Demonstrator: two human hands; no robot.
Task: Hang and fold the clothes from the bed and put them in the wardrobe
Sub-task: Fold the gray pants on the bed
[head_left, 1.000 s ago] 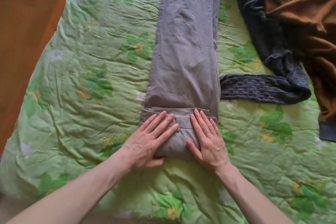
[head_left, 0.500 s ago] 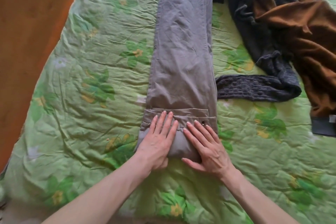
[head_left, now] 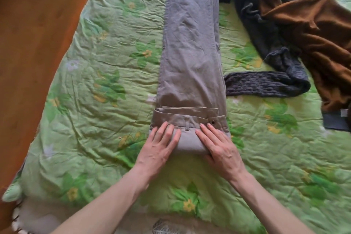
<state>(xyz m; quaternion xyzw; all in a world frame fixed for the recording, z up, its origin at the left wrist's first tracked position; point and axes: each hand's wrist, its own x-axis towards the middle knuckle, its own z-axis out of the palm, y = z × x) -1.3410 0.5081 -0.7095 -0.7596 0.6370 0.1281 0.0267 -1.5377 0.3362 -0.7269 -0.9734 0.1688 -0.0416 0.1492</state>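
Head view: grey trousers (head_left: 191,43) lie lengthwise down the middle of the bed (head_left: 95,100), their near end rolled over with the waistband (head_left: 190,118) on top; the left hand (head_left: 161,144) and right hand (head_left: 218,144) lie flat on that roll, fingers straight, pressing and gripping nothing; green floral cover stays bare to the left as far as the wooden edge (head_left: 38,43); to the right, just beside the trouser leg, lie a dark knit garment (head_left: 266,85) and a brown garment (head_left: 313,34).

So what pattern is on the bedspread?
Light green with darker green leaves and small yellow flowers; the bedspread shows only in the head view.
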